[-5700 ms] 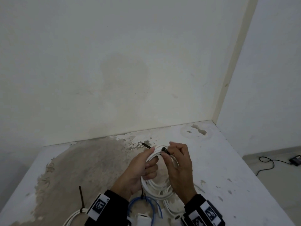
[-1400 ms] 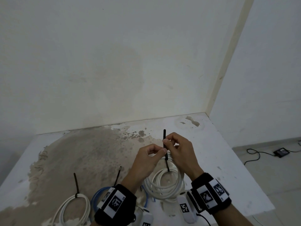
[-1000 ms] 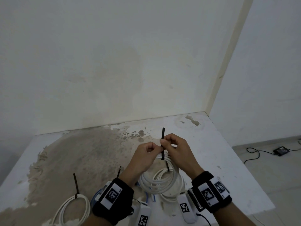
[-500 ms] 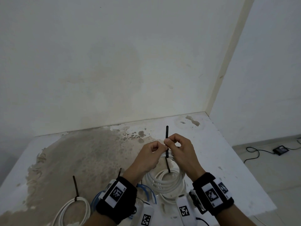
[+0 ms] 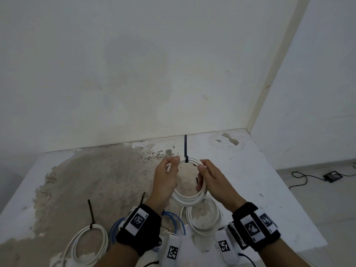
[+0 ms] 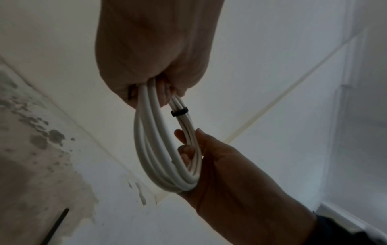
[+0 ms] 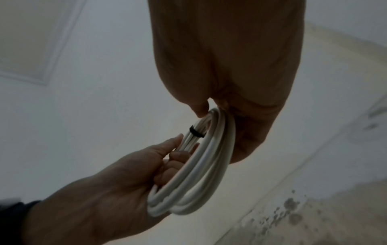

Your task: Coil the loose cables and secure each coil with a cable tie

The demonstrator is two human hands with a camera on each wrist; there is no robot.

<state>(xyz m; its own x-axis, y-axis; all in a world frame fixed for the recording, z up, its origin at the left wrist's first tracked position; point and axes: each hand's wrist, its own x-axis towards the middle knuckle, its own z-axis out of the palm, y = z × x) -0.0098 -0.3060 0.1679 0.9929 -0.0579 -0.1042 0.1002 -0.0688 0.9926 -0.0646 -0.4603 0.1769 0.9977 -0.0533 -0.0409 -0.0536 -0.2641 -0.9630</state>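
Hands first: your left hand grips the left side of the white cable coil, thumb and fingers curled round its strands, and your right hand grips the right side the same way. You hold the coil up between them, above the stained table and clear of its surface. A black cable tie is cinched round the far top of the coil, midway between your two thumbs, and its long tail stands straight up from the strands. From the left wrist view the tie shows as a tight dark band across the bundled strands, just beyond your left fingertips.

On the table near you lie three more coils: a white one at the left with its own dark tie sticking up, a blue one partly hidden behind your left wrist, and another white one directly under the coil you hold.
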